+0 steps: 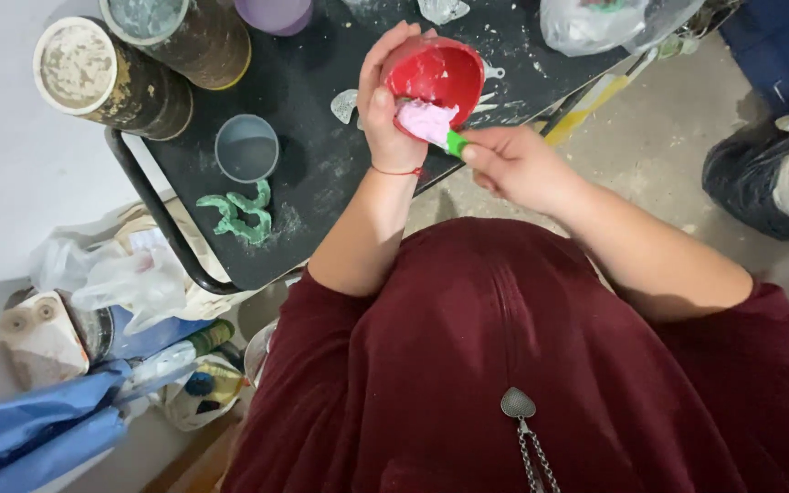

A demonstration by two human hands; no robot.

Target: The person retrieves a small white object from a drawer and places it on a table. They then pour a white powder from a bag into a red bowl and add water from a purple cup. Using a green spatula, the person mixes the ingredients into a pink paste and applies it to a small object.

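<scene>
Red bowl (437, 71): tilted, paste-smeared | left hand (385, 110): clasps bowl rim | right hand (515, 166): pinches green-handled spatula (433, 123), pink-coated blade.

The left hand (387, 110) grips a small red bowl (436, 71), tilted toward the person, thumb on its near rim and fingers wrapped round the back. The right hand (515, 164) holds a green-handled spatula (433, 126) whose blade, coated in pale pink paste, lies across the bowl's lower edge. Below them the black counter (321, 155), dusted with white smears, carries a grey cup (247, 148), a green moulded piece (241, 213) and two crusted round tins (111, 78).
</scene>
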